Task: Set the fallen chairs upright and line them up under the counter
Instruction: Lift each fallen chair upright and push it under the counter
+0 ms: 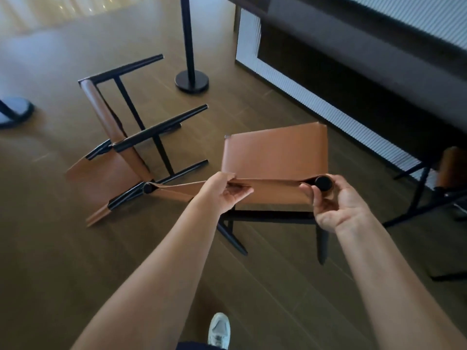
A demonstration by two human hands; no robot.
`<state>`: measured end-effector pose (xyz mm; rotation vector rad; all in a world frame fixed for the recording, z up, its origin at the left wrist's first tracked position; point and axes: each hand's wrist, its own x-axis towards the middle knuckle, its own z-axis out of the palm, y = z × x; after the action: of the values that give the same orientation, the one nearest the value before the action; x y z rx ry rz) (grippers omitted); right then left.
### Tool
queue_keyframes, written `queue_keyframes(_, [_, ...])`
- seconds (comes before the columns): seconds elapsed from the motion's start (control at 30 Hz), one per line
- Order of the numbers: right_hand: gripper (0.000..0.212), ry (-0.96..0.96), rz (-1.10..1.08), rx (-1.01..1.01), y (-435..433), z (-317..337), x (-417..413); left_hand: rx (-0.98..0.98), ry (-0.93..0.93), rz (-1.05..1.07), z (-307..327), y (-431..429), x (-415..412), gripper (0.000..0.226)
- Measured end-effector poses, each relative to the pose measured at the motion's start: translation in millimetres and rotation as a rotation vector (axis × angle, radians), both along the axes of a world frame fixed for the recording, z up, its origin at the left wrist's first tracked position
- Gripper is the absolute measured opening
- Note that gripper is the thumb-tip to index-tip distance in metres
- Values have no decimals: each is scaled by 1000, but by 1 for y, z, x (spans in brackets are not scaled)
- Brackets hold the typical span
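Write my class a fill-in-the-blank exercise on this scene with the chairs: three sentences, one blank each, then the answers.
1. The left hand and the right hand hold the same ____.
2. The fallen chair lies on the ____.
3. The black post stands on a ____ base.

Answers: chair; floor; round.

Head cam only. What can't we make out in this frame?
All head view:
- held chair: front legs hidden by its own seat; whether its feet touch the floor, cannot tell.
- third chair: cut off by the right edge.
- counter: top cut off by the upper edge.
- post: upper part cut off by the upper edge.
- base at far left: blurred, cut off by the left edge.
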<state>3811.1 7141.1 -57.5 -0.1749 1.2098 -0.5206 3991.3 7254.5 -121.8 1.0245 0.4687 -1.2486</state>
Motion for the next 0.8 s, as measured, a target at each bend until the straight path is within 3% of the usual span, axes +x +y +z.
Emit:
queue_keyframes(0.13, [36, -35, -106, 49, -31, -4, -32, -23, -81, -84, 19, -41, -18, 31])
queue_keyframes(0.27, [42, -66, -295, 112, -47, -16, -67, 27, -109, -194, 34, -78, -40, 12])
queue_keyframes(0.43, [39, -139, -473, 210, -56, -36, -113, 81, -167, -359, 41, -116, -71, 12])
queue_keyframes(0.8, [36, -152, -515, 254, -47, -57, -136, 194, -202, -498, 34, -143, -90, 13])
